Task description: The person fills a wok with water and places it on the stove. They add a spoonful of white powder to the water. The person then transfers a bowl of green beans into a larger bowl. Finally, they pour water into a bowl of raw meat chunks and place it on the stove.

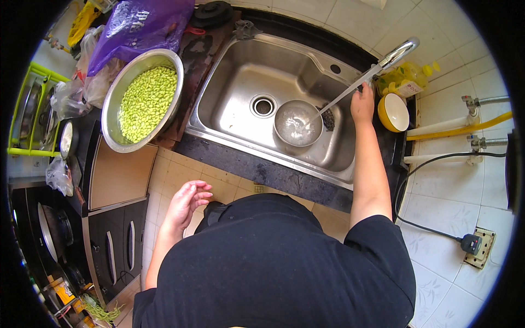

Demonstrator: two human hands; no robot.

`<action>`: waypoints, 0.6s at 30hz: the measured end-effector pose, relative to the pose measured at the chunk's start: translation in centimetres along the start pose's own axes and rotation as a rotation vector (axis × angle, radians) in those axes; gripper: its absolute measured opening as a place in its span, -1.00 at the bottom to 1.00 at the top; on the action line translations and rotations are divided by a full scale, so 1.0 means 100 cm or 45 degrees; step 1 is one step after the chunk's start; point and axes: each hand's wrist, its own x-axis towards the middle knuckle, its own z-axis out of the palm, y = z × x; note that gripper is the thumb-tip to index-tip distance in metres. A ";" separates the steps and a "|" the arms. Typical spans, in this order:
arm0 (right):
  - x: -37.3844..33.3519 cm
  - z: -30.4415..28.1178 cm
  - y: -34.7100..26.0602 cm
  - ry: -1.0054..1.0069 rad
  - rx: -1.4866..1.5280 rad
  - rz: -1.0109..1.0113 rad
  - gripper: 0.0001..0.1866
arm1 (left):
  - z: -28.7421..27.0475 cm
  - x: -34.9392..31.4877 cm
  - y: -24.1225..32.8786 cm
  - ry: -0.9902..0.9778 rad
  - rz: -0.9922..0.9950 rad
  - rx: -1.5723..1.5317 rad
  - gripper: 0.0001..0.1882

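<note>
Water runs from the chrome faucet (pixel 402 50) in a slanting stream into a round metal bowl (pixel 298 123), which stands in the stainless steel sink (pixel 232 71) beside the drain. My right hand (pixel 362 104) reaches over the sink's right rim to the faucet's base. Its fingers are closed around the faucet handle there, which they mostly hide. My left hand (pixel 188 203) hangs in front of the counter, near my body, with nothing in it. Its fingers are loosely bent and apart.
A large metal basin of green beans (pixel 147 101) stands left of the sink, with a purple bag (pixel 139 30) behind it. A yellow bowl (pixel 393 112) and a yellow bottle (pixel 407 76) sit at the right rim. Dark bits (pixel 328 118) lie in the sink.
</note>
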 end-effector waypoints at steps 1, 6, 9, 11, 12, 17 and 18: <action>0.000 0.000 0.000 0.008 -0.006 -0.008 -0.63 | 0.000 0.000 0.000 0.001 0.000 -0.001 -0.71; 0.000 0.000 -0.006 -0.004 -0.034 0.053 -0.64 | 0.001 -0.003 0.001 0.018 -0.001 -0.009 -0.71; 0.000 0.000 -0.007 -0.010 -0.048 0.068 -0.64 | 0.001 -0.003 0.001 0.015 0.006 -0.015 -0.71; 0.001 0.000 -0.006 -0.003 -0.044 0.050 -0.65 | 0.001 -0.003 0.002 0.014 0.009 -0.019 -0.71; 0.001 0.001 -0.004 0.006 -0.038 0.030 -0.66 | 0.001 -0.002 0.002 0.012 0.009 -0.021 -0.71; 0.005 0.000 -0.005 -0.013 0.072 0.096 -0.71 | 0.001 -0.001 0.002 0.012 0.004 -0.014 -0.71; 0.006 -0.001 -0.004 -0.017 0.098 0.109 -0.72 | 0.002 -0.001 0.003 0.011 0.003 -0.013 -0.71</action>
